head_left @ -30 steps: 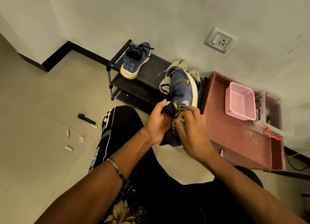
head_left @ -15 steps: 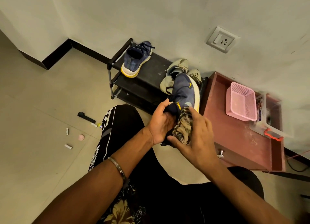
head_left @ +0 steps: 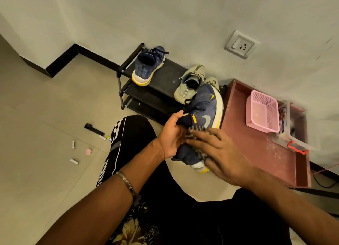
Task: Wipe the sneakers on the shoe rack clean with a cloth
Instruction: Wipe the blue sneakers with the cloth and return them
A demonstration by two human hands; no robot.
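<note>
Two hands are on one sneaker here, but going left to right first: a few small bits lie on the floor tiles [head_left: 45,116], a black strap-like thing [head_left: 93,129], two little white pieces and a pink round disc [head_left: 88,151] (no idea what those are, too small to tell). Next comes the black shoe rack [head_left: 126,68] against the wall. On its top shelf, at the left end, sits a blue sneaker with a yellow-edged sole [head_left: 148,66], heel toward the camera. At the right end of that shelf is a beige pair [head_left: 190,83].

The left hand [head_left: 171,133] grips the second blue sneaker [head_left: 203,109] by its heel end, fingers curled around it, holding it up in front of the rack's right end with the toe pointing at the wall. The right hand [head_left: 218,153] lies flat, fingers straight, pressing a striped cloth [head_left: 195,131] against the side of that shoe.

Right of the rack is a reddish wooden cabinet [head_left: 256,147] with a pink plastic basket [head_left: 262,111] on top near its back edge.
</note>
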